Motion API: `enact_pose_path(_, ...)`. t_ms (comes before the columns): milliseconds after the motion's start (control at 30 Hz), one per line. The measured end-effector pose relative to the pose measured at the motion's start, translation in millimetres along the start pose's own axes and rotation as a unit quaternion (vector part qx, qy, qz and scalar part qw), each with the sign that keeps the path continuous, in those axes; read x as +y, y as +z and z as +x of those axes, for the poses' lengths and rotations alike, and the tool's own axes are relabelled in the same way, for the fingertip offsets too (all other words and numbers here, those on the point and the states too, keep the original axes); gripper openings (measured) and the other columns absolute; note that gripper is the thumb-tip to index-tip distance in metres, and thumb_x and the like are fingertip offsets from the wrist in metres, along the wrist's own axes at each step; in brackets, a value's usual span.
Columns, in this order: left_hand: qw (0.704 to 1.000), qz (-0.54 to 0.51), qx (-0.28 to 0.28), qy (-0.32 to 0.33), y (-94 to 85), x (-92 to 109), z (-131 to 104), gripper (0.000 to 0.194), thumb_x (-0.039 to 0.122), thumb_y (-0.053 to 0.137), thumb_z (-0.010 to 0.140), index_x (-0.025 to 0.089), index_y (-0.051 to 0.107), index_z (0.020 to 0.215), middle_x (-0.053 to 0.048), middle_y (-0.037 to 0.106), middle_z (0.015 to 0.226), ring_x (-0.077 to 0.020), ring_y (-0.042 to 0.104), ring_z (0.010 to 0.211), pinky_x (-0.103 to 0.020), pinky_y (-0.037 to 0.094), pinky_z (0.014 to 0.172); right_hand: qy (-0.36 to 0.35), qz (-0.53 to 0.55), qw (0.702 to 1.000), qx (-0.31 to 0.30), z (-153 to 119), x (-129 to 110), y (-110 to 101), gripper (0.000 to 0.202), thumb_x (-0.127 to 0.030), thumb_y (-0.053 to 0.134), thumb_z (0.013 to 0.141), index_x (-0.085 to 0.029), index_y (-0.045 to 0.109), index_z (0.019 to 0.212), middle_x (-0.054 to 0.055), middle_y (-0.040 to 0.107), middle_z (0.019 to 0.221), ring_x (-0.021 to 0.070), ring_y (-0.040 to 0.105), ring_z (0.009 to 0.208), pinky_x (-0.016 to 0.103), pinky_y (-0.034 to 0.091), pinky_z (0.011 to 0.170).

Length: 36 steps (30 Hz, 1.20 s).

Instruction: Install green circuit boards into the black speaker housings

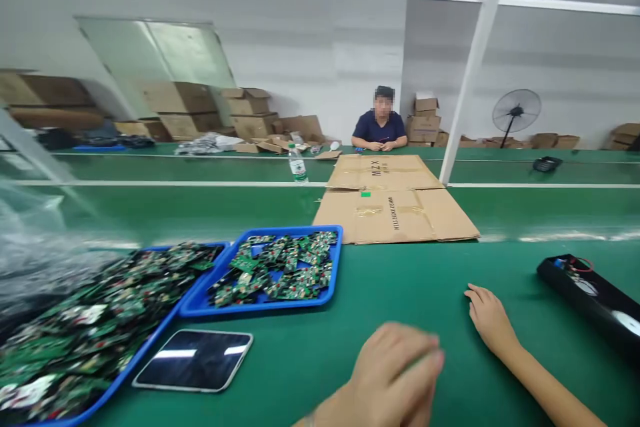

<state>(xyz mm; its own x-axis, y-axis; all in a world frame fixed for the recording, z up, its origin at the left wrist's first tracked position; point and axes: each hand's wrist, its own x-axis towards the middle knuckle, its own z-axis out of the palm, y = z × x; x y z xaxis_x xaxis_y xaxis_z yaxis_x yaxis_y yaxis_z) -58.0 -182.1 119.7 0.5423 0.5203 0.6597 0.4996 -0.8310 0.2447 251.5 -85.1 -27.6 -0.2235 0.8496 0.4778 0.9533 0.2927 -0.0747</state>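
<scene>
Right hand (pixel 487 317) flat on table (pixel 400 293), near black device (pixel 590 297)

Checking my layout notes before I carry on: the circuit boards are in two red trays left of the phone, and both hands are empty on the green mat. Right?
Not quite: the head view shows the trays are blue, not red. The rest stands: circuit boards fill both, by the phone, and the left hand and right hand are empty on the green mat.
</scene>
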Motion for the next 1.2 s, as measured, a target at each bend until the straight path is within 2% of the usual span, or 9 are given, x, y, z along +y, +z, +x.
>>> enact_pose_path(33,0.999,0.014,-0.034,-0.013,19.8,-15,2,0.038,0.021,0.044,0.088,0.025,0.044,0.126,-0.010,0.058,0.118,-0.0198,0.053,0.109,-0.037,0.047,0.091,-0.009,-0.001,1.000,0.000,3,-8,3,0.032,-0.010,0.035,0.082,-0.014,0.062,0.100,0.013,0.057,0.116,0.0281,0.052,0.106,0.049,0.043,0.089)
enact_pose_path(133,0.965,0.112,-0.160,-0.177,76.1,-63,-2,0.057,0.036,0.056,0.083,0.026,0.035,0.135,-0.016,0.035,0.141,-0.0350,0.031,0.129,-0.058,0.031,0.101,-0.067,0.025,0.997,-0.020,22,-53,12,0.034,-0.011,0.039,0.080,-0.018,0.061,0.106,0.010,0.050,0.128,0.0281,0.045,0.118,0.050,0.039,0.095)
enact_pose_path(233,0.937,0.101,-0.210,-0.261,103.5,-96,-18,0.059,0.050,0.043,0.085,0.022,0.034,0.136,-0.016,0.029,0.144,-0.0350,0.020,0.133,-0.060,0.022,0.105,-0.124,0.102,0.985,-0.054,43,-112,26,0.036,-0.014,0.040,0.081,-0.021,0.058,0.111,0.006,0.045,0.134,0.0250,0.039,0.125,0.049,0.038,0.100)
enact_pose_path(367,0.942,0.075,-0.207,-0.253,103.5,-104,-32,0.053,0.041,0.030,0.091,0.022,0.024,0.140,-0.012,0.027,0.145,-0.0275,0.018,0.135,-0.056,0.018,0.108,-0.122,0.167,0.975,-0.085,54,-155,47,0.037,-0.013,0.034,0.083,-0.021,0.059,0.109,0.006,0.052,0.128,0.0234,0.046,0.121,0.053,0.036,0.100)
enact_pose_path(767,0.946,0.047,-0.207,-0.244,108.0,-113,-40,0.060,0.042,0.042,0.086,0.020,0.025,0.139,-0.011,0.021,0.147,-0.0281,0.014,0.136,-0.056,0.017,0.109,-0.173,0.198,0.961,-0.086,53,-135,70,0.031,-0.025,0.038,0.087,-0.028,0.058,0.111,0.003,0.050,0.130,0.0252,0.049,0.117,0.052,0.042,0.096)
enact_pose_path(900,0.945,0.009,-0.220,-0.244,93.5,-108,-32,0.058,0.044,0.044,0.086,0.018,0.032,0.136,-0.013,0.021,0.147,-0.0288,0.013,0.136,-0.056,0.016,0.108,-0.185,0.197,0.960,-0.071,52,-132,73,0.031,-0.026,0.040,0.086,-0.028,0.058,0.111,0.003,0.052,0.128,0.0266,0.052,0.114,0.052,0.044,0.092)
enact_pose_path(1000,0.936,-0.056,-0.230,-0.262,60.9,-121,-20,0.038,0.043,0.054,0.082,0.025,0.056,0.116,-0.005,0.050,0.131,-0.0233,0.044,0.122,-0.040,0.036,0.103,-0.206,0.189,0.958,-0.065,55,-129,72,0.028,-0.030,0.043,0.086,-0.027,0.058,0.110,0.003,0.055,0.124,0.0275,0.055,0.110,0.052,0.048,0.087)
enact_pose_path(1067,0.910,-0.027,-0.160,-0.381,30.4,-149,-15,0.022,0.033,0.049,0.087,0.029,0.062,0.104,0.004,0.069,0.097,-0.0120,0.064,0.090,-0.021,0.049,0.081,-0.199,0.183,0.959,-0.084,57,-130,68,0.028,-0.033,0.044,0.087,-0.027,0.057,0.110,0.003,0.055,0.125,0.0274,0.054,0.111,0.051,0.048,0.086)
enact_pose_path(1200,0.857,0.133,-0.043,-0.496,-24.1,-234,-18,0.034,0.015,0.031,0.092,0.013,0.051,0.120,-0.013,0.051,0.127,-0.0209,0.043,0.122,-0.039,0.029,0.106,-0.170,0.185,0.959,-0.127,59,-134,60,0.027,-0.034,0.041,0.088,-0.027,0.059,0.107,0.002,0.054,0.126,0.0278,0.052,0.114,0.053,0.046,0.090)
